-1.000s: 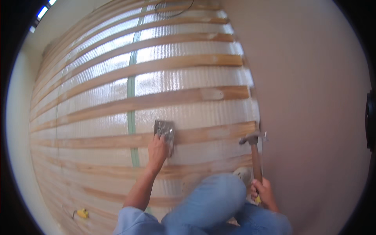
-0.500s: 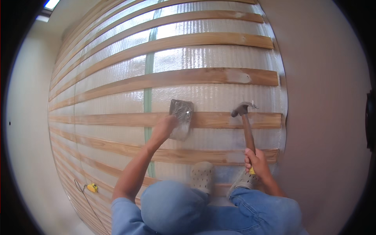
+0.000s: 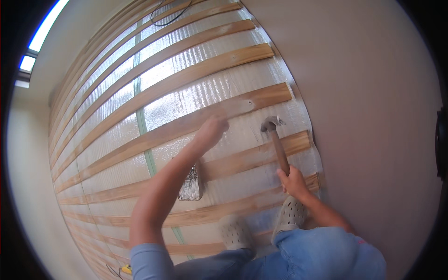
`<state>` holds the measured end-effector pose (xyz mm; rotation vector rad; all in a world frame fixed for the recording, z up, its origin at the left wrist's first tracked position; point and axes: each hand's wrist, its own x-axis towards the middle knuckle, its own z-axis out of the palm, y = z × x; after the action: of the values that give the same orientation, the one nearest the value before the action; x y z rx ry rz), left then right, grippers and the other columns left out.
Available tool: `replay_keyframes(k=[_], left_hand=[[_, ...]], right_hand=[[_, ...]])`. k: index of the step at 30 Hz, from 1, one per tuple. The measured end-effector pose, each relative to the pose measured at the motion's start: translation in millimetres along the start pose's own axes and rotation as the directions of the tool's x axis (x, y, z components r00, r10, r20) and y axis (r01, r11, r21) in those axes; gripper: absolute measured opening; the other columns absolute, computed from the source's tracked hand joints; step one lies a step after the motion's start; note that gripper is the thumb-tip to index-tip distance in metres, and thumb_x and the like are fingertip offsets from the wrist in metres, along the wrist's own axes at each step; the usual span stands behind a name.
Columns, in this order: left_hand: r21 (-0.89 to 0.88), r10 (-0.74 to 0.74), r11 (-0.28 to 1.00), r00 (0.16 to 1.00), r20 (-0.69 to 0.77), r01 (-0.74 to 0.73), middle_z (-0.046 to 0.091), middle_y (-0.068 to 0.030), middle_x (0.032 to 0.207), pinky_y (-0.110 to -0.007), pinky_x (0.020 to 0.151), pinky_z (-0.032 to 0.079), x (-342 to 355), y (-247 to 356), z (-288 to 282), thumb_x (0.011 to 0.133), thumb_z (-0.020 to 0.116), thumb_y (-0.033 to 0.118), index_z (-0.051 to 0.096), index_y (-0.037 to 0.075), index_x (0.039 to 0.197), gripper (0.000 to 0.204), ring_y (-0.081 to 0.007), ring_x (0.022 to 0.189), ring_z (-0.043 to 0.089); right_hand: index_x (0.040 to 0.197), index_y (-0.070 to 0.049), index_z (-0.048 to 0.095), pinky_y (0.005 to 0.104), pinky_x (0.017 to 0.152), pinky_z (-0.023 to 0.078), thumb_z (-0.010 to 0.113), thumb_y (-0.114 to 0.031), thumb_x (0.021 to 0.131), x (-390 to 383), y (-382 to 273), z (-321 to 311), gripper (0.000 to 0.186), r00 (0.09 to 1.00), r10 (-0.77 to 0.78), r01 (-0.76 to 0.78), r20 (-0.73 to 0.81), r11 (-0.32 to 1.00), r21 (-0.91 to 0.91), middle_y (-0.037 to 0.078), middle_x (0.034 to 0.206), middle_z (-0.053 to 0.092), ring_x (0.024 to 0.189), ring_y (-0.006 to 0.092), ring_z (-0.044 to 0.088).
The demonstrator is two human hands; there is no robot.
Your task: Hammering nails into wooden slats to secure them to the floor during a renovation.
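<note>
My right hand (image 3: 294, 181) grips the wooden handle of a claw hammer (image 3: 275, 139), whose metal head hangs just above the foil between two battens. My left hand (image 3: 212, 129) reaches forward with fingers closed, resting on a long wooden batten (image 3: 186, 123); whether it pinches a nail is too blurred to tell. A small open box of nails (image 3: 190, 184) lies on the floor beside my left forearm. Parallel wooden battens cross shiny foil insulation (image 3: 205, 93).
A plain beige wall (image 3: 364, 93) bounds the battens on the right. A green tape strip (image 3: 144, 135) runs across the foil. My two pale perforated clogs (image 3: 289, 214) stand on the battens. A yellow object (image 3: 125, 269) lies at the lower left; a black cable (image 3: 172, 14) sits far off.
My left hand let go of the nail box, which now lies on the floor, and reached forward to a farther batten. The hammer stayed raised in my right hand as the view shifted.
</note>
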<state>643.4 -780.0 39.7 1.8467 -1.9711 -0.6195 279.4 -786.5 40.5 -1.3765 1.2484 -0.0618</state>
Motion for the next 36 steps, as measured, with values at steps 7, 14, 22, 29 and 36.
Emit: replay_keyframes(k=[7, 14, 22, 29, 36], left_hand=[[-0.272, -0.352, 0.919, 0.905, -0.239, 0.286, 0.067, -0.0202, 0.088, -0.046, 0.079, 0.048, 105.0, 15.1, 50.3, 0.091, 0.057, 0.016, 0.065, -0.003, 0.092, 0.02, -0.0381, 0.086, 0.064], [-0.036, -0.265, 0.963, 0.906, -0.329, 0.268, 0.066, -0.02, 0.092, -0.047, 0.08, 0.049, 115.2, -7.8, 88.0, 0.088, 0.062, 0.02, 0.066, 0.001, 0.091, 0.02, -0.0381, 0.089, 0.064], [-0.123, -0.329, 0.944, 0.908, -0.259, 0.307, 0.064, -0.0212, 0.092, -0.046, 0.082, 0.048, 111.4, 15.1, 74.8, 0.085, 0.061, 0.016, 0.066, 0.002, 0.093, 0.017, -0.0376, 0.092, 0.061], [0.302, 0.031, 0.953, 0.991, -0.132, 0.01, 0.065, -0.0154, 0.092, -0.043, 0.086, 0.049, 135.1, 11.6, 76.7, 0.08, 0.058, 0.007, 0.069, 0.005, 0.091, 0.015, -0.0345, 0.095, 0.06], [0.204, -0.074, 0.973, 0.986, -0.147, 0.103, 0.064, -0.0158, 0.098, -0.042, 0.088, 0.05, 125.8, 1.2, 72.7, 0.082, 0.059, 0.006, 0.066, 0.003, 0.095, 0.016, -0.0345, 0.097, 0.061]], right_hand=[[0.099, 0.006, 0.058, 0.0377, 0.053, 0.049, 0.063, -0.035, 0.093, 3.4, 33.9, 0.2, 0.042, 0.99, -0.101, 0.079, -0.103, 0.977, -0.197, 0.017, 0.068, 0.064, 0.05, 0.0248, 0.061], [0.103, 0.006, 0.059, 0.0477, 0.079, 0.051, 0.064, -0.035, 0.091, 2.1, 32.7, 2.3, 0.043, 0.998, -0.003, -0.006, -0.062, 0.99, -0.139, 0.029, 0.092, 0.067, 0.092, 0.0464, 0.064], [0.104, 0.005, 0.059, 0.0442, 0.077, 0.052, 0.064, -0.035, 0.092, 0.4, 10.5, -4.1, 0.043, 0.982, 0.186, -0.187, 0.042, 0.982, 0.007, 0.024, 0.088, 0.068, 0.087, 0.0393, 0.068], [0.105, 0.004, 0.058, 0.0349, 0.055, 0.051, 0.064, -0.032, 0.094, 8.4, 64.3, 12.1, 0.039, 0.997, -0.047, 0.042, -0.067, 0.996, -0.077, 0.013, 0.077, 0.064, 0.062, 0.0205, 0.064], [0.096, 0.0, 0.057, 0.0285, 0.047, 0.046, 0.062, -0.034, 0.096, -1.5, 24.2, 11.5, 0.034, 0.999, 0.036, -0.033, -0.03, 0.996, 0.08, 0.003, 0.067, 0.057, 0.052, 0.0112, 0.054]])
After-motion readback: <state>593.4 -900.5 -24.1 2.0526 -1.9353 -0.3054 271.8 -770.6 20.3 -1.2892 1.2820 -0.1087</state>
